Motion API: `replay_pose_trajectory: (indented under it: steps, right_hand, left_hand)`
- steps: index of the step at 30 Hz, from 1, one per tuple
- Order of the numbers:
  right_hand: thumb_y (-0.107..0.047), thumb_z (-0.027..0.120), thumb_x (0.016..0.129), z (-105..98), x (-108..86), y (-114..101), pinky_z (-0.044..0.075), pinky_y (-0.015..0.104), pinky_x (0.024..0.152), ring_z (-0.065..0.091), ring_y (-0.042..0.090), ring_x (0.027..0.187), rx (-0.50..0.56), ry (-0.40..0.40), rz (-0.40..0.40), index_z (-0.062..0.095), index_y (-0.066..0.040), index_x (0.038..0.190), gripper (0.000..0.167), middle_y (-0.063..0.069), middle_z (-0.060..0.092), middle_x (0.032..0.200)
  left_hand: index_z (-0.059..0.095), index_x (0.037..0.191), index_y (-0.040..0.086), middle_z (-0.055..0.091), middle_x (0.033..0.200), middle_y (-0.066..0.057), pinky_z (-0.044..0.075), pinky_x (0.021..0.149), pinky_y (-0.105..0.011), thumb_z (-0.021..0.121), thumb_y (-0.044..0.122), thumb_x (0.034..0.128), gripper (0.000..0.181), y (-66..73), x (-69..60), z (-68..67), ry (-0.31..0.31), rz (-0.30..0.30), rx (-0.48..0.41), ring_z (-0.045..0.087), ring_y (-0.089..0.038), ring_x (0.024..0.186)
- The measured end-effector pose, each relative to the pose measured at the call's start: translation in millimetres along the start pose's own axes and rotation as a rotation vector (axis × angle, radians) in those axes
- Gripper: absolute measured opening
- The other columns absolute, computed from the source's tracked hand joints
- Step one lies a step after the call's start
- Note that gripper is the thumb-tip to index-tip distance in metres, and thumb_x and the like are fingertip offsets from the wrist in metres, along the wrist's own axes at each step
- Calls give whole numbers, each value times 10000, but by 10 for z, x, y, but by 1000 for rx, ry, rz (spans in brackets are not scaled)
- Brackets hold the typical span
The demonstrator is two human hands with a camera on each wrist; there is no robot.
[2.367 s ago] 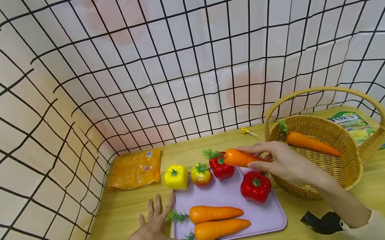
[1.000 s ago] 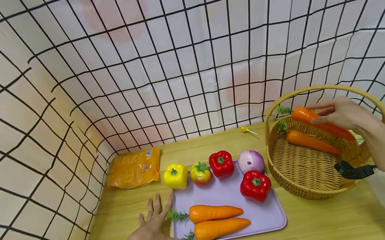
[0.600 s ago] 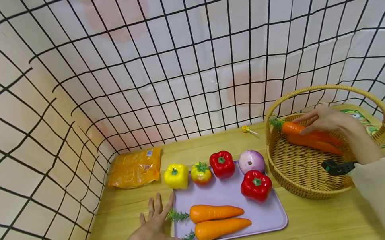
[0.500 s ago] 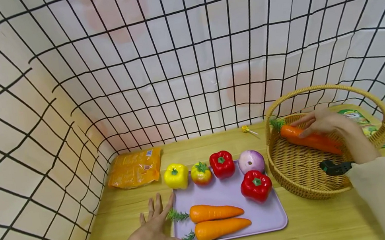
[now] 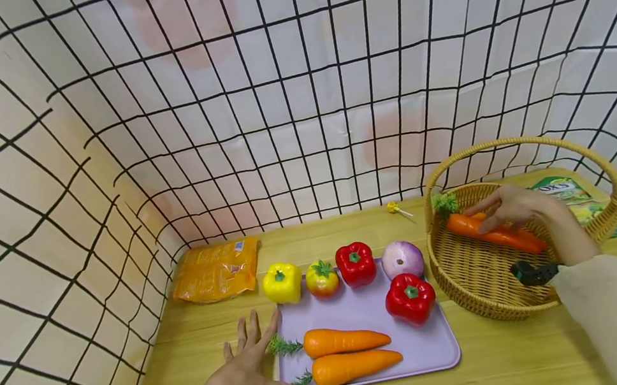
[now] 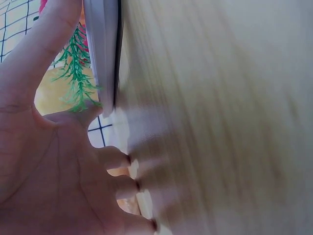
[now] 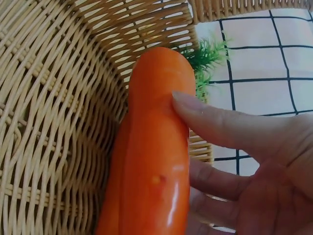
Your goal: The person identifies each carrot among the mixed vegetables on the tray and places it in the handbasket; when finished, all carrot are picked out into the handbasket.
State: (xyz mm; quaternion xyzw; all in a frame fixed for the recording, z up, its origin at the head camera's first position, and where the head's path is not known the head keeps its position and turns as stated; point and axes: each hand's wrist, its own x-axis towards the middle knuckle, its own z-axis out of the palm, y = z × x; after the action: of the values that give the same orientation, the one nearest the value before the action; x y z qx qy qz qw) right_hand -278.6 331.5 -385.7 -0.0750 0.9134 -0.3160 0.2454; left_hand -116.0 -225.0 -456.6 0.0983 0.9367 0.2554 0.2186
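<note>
My right hand (image 5: 518,206) is inside the wicker basket (image 5: 474,297), holding an orange toy carrot (image 5: 463,226) with green leafy top. In the right wrist view the thumb lies along one side of this carrot (image 7: 156,142), the fingers behind it. A second carrot (image 7: 108,205) lies against it, mostly hidden. My left hand (image 5: 243,369) rests with spread fingers at the left edge of the lilac tray (image 5: 427,358); its thumb touches the greens of the nearer of two carrots (image 5: 356,368). The farther carrot (image 5: 344,339) lies parallel to it.
Along the tray's back stand a yellow pepper (image 5: 282,284), a tomato (image 5: 322,279), a red pepper (image 5: 356,265) and a purple onion (image 5: 402,260). Another red pepper (image 5: 410,299) sits at right. An orange packet (image 5: 217,272), a lollipop (image 5: 397,208) and a green packet (image 5: 565,193) lie around.
My right hand has carried the carrot from over the tray's back right into the basket and lowered it onto the basket bottom beside the other carrot. The left hand has stayed in place.
</note>
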Motion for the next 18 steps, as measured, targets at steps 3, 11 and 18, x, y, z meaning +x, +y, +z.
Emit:
replay_pose_trajectory:
  steps: [3,11,18]
  right_hand:
    - [-286,780,933,22,18,40,639,439,802,668,219,978,12,1,-27,557,-4,1456,635,379,589,1377]
    - [-294,790,917,80,35,88,527,285,574,531,123,665,-1,43,-68,589,-24,1437,619,359,633,1335]
    - [-162,794,903,126,74,141,464,242,575,590,126,680,8,35,-107,597,56,1389,568,389,623,1321]
  left_hand:
    - [59,1672,266,-202,1677,-294,-81,1118,-858,945,507,656,1369,-2,-1,-1,1,-2,6,-198,-549,1537]
    - [55,1672,266,-204,1680,-289,-78,1120,-859,946,505,657,1372,-5,0,3,-2,-11,4,-199,-544,1539]
    - [60,1673,256,-204,1680,-292,-83,1116,-860,947,507,655,1373,-2,6,2,-1,-5,3,-204,-549,1537]
